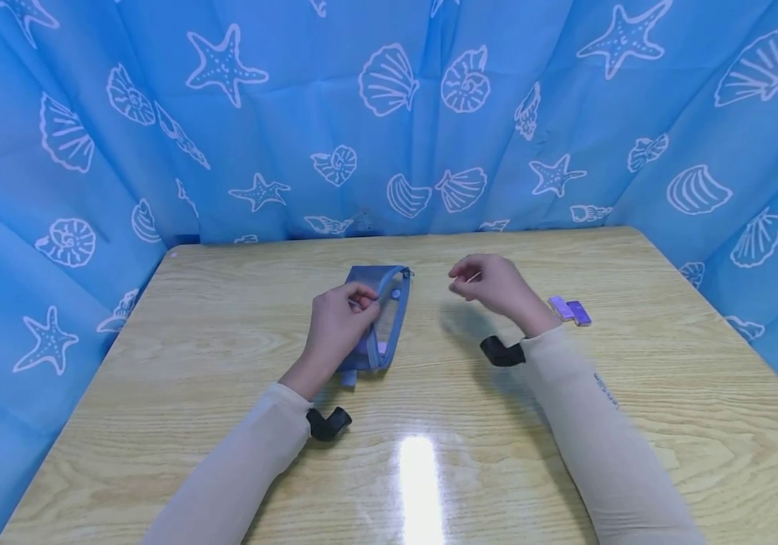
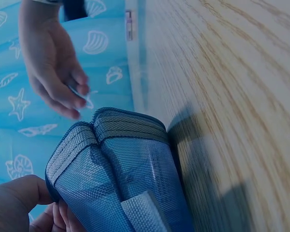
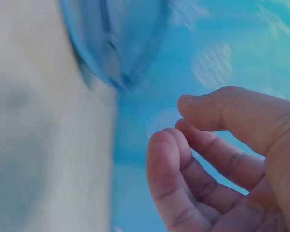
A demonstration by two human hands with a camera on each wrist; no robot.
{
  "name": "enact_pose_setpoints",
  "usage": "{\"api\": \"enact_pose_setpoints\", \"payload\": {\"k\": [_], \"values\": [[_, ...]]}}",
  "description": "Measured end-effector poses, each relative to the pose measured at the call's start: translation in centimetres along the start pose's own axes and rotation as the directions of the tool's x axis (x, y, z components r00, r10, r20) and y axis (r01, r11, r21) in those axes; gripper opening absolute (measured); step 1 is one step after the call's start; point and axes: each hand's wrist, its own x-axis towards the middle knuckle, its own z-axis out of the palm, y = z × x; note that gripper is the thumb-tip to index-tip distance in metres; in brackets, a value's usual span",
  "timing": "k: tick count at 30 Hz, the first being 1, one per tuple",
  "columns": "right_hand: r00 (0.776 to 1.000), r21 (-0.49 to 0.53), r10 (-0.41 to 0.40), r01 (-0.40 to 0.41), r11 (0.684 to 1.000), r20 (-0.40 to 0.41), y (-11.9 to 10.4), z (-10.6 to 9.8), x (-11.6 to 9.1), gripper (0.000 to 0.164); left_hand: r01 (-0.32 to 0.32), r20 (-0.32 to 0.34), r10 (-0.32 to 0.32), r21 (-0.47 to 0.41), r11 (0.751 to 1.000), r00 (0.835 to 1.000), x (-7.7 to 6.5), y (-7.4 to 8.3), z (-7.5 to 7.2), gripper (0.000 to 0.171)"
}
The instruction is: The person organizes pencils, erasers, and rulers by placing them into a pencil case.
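Observation:
A blue mesh zip pouch (image 1: 368,275) lies on the table with its mouth gaping toward the right. My left hand (image 1: 336,324) pinches the edge of its opening between thumb and fingers. Seen from the left wrist, the mesh pouch (image 2: 140,169) has a pale fabric tab, and thumb and fingers grip its rim. Something small and pinkish-purple (image 1: 382,347) shows inside the mouth; its kind is unclear. My right hand (image 1: 494,288) is in the air right of the pouch, fingers loosely bent. In the right wrist view nothing lies between its thumb and fingers.
Two small purple rectangular pieces (image 1: 580,312) lie side by side on the wooden table (image 1: 225,303), right of my right hand. A blue curtain (image 1: 430,136) with shells and starfish hangs behind the table and along both sides.

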Motion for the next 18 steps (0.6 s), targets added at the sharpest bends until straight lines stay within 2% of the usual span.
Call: {"api": "enact_pose_setpoints", "payload": {"k": [5, 9, 14, 18], "values": [[0.990, -0.035, 0.127, -0.129, 0.991, -0.052, 2.0, -4.7, -1.4, 0.040, 0.001, 0.007, -0.001, 0.000, 1.000, 1.000, 0.0, 0.0, 0.0, 0.009], [0.971, -0.086, 0.216, -0.225, 0.971, -0.100, 4.6, -7.2, -2.5, 0.044, 0.001, 0.007, -0.001, 0.003, 1.000, 1.000, 0.1, 0.1, 0.0, 0.009], [0.924, -0.092, 0.340, -0.359, 0.929, -0.174, 7.8, -8.7, -3.6, 0.038, 0.005, 0.007, -0.005, 0.001, 1.000, 1.000, 0.1, 0.0, 0.1, 0.009], [0.902, -0.085, 0.388, -0.409, 0.909, -0.190, 9.3, -8.7, -3.9, 0.035, 0.009, 0.009, -0.009, -0.007, 1.000, 1.000, 0.0, -0.1, 0.2, 0.008]]}}
